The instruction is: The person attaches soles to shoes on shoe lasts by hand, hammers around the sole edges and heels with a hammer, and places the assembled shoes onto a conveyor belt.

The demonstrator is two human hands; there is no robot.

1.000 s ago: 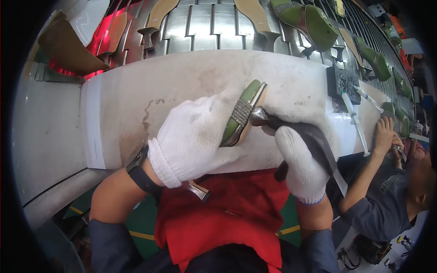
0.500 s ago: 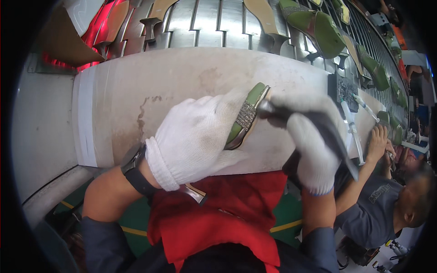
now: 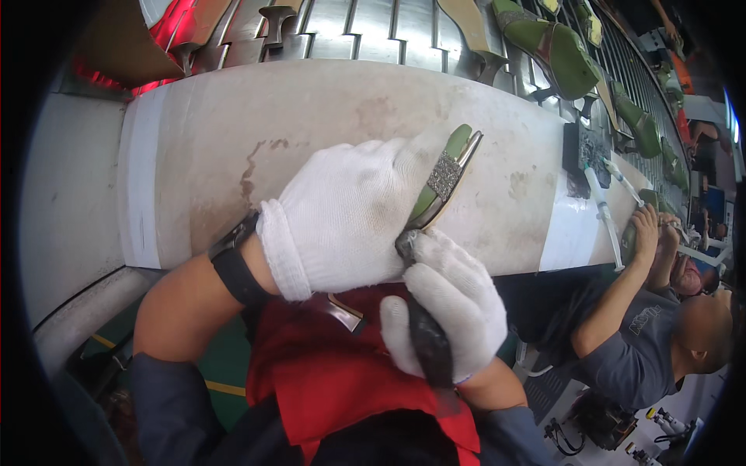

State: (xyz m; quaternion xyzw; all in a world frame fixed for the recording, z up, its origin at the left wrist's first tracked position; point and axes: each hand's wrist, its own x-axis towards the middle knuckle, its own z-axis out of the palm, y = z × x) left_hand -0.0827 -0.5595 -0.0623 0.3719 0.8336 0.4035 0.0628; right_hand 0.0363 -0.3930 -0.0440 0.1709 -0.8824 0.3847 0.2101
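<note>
A green high-heeled sandal (image 3: 444, 177) with a glittering band and a metallic sole edge is gripped by my white-gloved left hand (image 3: 342, 210) above the work table. Its toe points up and away to the right. Below my left wrist the sandal's metallic heel (image 3: 344, 314) sticks out. My right hand (image 3: 462, 303), gloved too, is closed around a dark tool with a rounded end (image 3: 429, 338). That end is close against the sandal's lower sole edge, beside my left fingers; whether it touches is unclear. The left fingertips are partly hidden behind the sandal.
Beyond the pale table (image 3: 210, 116) runs a metal slat conveyor (image 3: 373, 31) carrying soles with heels and green shoes (image 3: 552, 54). A dark block (image 3: 584, 155) and syringes (image 3: 602, 206) lie at the right. A co-worker's hand (image 3: 645, 233) works further right.
My right hand with the tool has swung down and left, from beside the sandal's toe to the lower sole edge. The sandal has shifted slightly up and right.
</note>
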